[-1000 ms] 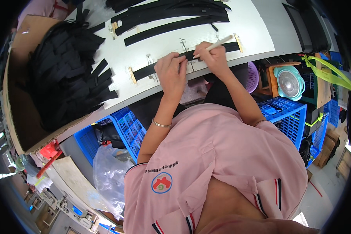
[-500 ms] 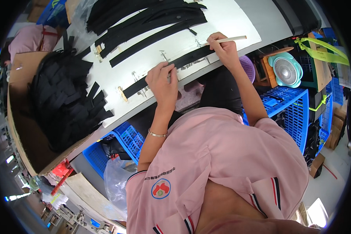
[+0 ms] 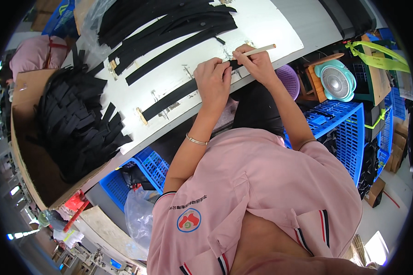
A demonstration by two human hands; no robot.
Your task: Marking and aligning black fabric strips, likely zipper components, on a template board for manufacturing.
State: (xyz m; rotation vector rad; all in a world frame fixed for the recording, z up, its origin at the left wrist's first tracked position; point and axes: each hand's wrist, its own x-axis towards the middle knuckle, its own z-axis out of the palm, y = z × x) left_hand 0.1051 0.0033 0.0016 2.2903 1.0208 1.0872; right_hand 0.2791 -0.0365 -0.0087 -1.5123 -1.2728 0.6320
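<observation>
A long black fabric strip (image 3: 170, 101) lies slantwise along the near edge of the white work surface. My left hand (image 3: 213, 85) is closed over its right part, thumb and fingers pressed down on the cloth. Close beside it, my right hand (image 3: 258, 66) grips a pale pencil-like stick (image 3: 264, 49), its upper end pointing right. The right fingertips are at the strip's right end; the stick's lower tip is hidden by them. Farther back lies another single black strip (image 3: 170, 55), with a thick stack of black strips (image 3: 137, 27) behind it.
A cardboard box (image 3: 27, 107) full of black strips stands at the left. Small pale blocks, one a wooden peg (image 3: 142, 116), sit on the marked white board (image 3: 261, 27). Right of the table are a turquoise fan (image 3: 336, 80), a purple basket (image 3: 287, 80) and blue crates (image 3: 348, 133).
My left hand has slid right along the strip, close to my right hand. The right hand has come slightly left and nearer, still holding the stick, now tilted more steeply.
</observation>
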